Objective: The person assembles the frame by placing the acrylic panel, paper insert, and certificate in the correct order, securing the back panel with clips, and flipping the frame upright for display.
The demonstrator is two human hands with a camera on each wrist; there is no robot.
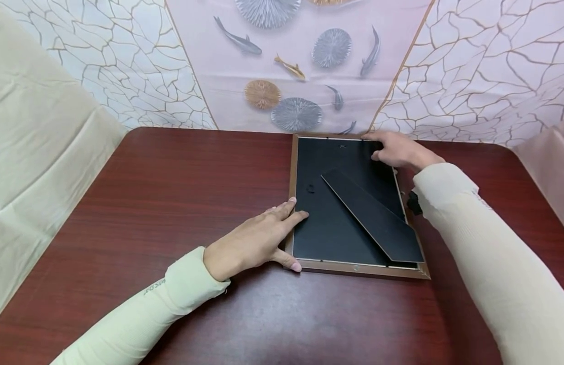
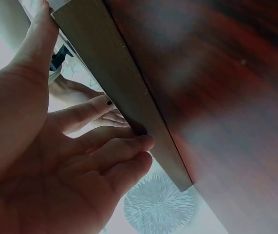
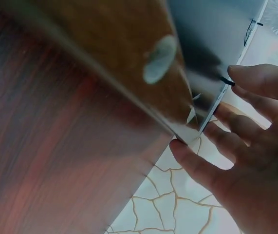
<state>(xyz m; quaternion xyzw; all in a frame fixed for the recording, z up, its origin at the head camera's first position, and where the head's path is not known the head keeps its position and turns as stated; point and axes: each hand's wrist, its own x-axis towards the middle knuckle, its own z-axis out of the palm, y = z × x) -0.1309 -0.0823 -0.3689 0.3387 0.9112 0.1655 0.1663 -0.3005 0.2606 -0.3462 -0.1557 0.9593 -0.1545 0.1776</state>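
Observation:
A brown picture frame lies face down on the table, its black backing board upward. Slanting across the board is a black easel leg. Fairly straight fingers of my left hand rest along the frame's left side, with the thumb at the near left corner. In the left wrist view, several fingertips touch the frame's side wall. My right hand is over the far right corner, fingers spread and lightly bent. Its fingertips meet the frame's edges in the right wrist view.
The dark red wooden table extends left and toward me. Its far edge meets a patterned cloth backdrop, close behind the frame. A pale cloth hangs at left. Small dark tabs line the backing's edge.

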